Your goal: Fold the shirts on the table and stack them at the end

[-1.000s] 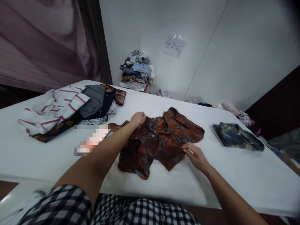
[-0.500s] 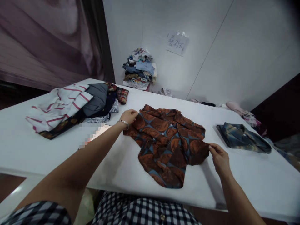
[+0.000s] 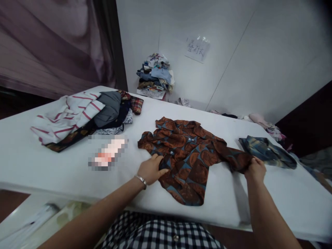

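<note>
Shirt: a rust-brown patterned shirt is laid flat on the white table, near the centre of the view, with the collar end toward 12 o'clock and the hem toward 6 o'clock.
Left hand: the left hand is placed palm down at the 9 o'clock edge of the shirt; the fingers are extended and the fabric edge is touched, with a fold appearing to be caught under the thumb. A bracelet is worn at the wrist.
Right hand: the right hand is closed around the end of the shirt sleeve, which is drawn out toward 3 o'clock.
Folded garment: a dark blue-green folded garment is located just beyond the right hand, at 3 o'clock of the shirt.
Clothes heap: a striped white-and-red garment is stacked with grey and plaid items at 10 o'clock.
Far pile: a pile of folded clothes is seen against the wall at 12 o'clock.
Wall note: a paper sign is fixed to the wall.
</note>
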`<state>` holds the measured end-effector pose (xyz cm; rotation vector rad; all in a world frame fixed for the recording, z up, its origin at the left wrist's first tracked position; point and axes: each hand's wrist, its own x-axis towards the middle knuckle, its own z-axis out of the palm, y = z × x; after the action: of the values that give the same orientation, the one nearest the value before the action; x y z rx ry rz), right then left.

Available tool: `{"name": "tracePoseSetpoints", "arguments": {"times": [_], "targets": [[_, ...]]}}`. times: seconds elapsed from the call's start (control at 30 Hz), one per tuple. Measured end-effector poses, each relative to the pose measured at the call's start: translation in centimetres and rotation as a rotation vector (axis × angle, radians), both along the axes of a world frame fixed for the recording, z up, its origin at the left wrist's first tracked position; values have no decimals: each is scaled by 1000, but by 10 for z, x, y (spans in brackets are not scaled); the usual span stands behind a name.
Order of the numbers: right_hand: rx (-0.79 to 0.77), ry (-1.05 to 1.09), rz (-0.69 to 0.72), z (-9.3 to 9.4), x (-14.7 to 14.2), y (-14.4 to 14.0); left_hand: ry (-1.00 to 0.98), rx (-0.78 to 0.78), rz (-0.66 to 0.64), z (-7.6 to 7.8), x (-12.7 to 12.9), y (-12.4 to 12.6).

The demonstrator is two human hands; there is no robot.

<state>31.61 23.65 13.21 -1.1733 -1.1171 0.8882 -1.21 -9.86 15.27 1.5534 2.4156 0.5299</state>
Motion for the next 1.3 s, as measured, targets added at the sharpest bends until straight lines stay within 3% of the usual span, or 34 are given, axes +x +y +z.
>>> {"name": "tracePoseSetpoints", "arguments": {"times": [0.1,0.2,0.37,0.47,0.57,0.73,0.8,0.87,0.97,1.07,1.2,1.3], "targets": [[-70,81,41,6,-8,-20,28,-18,-54,2,7,3],[-133,146,369,23,-11,-53,69,-63,25,17,-16,-3],[-404,57,839,47,9,-91,165,-78,450,53,-74,-44],[-465,-107,962,49,12,-91,140,-178,601,57,-88,-68],[-379,-310,914,48,-3,-75,128,-146,556,40,-86,-76],[-4,-739,661,49,-55,-26,215,225,344,4,-65,-65],[128,-931,613,48,-81,-8,246,259,271,-4,-48,-58],[176,-1020,657,42,-108,5,264,224,191,-10,-28,-53],[152,-1037,677,26,-141,16,243,82,79,-18,-3,-51],[88,-992,646,17,-158,33,227,-28,47,-30,4,-54],[9,-753,536,34,-156,84,286,-11,35,-43,-8,-56],[2,-490,410,53,-141,118,316,-14,13,-43,-16,-52]]}}
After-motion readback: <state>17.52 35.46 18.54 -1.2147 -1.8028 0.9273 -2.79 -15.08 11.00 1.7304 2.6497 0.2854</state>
